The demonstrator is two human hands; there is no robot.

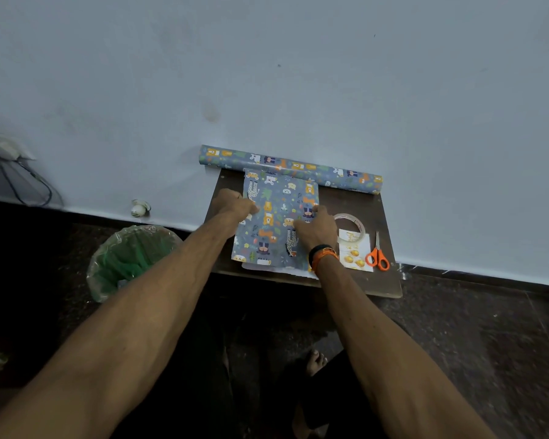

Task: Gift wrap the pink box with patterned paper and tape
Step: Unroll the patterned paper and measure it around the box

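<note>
A sheet of blue animal-patterned paper (276, 217) lies folded over the box on the small brown table (381, 283); the pink box itself is hidden under it. My left hand (233, 204) presses on the paper's left edge with its fingers curled under. On the paper's right side rests my right hand (314, 228), fingers bent down against it. The roll of matching paper (290, 167) lies along the wall behind. A clear tape roll (351, 228) sits just right of my right hand.
Orange-handled scissors (377, 256) lie at the table's right, beside a white card with yellow shapes (357, 255). A green bin with a plastic liner (130, 258) stands on the dark floor to the left. The pale wall (267, 74) rises right behind the table.
</note>
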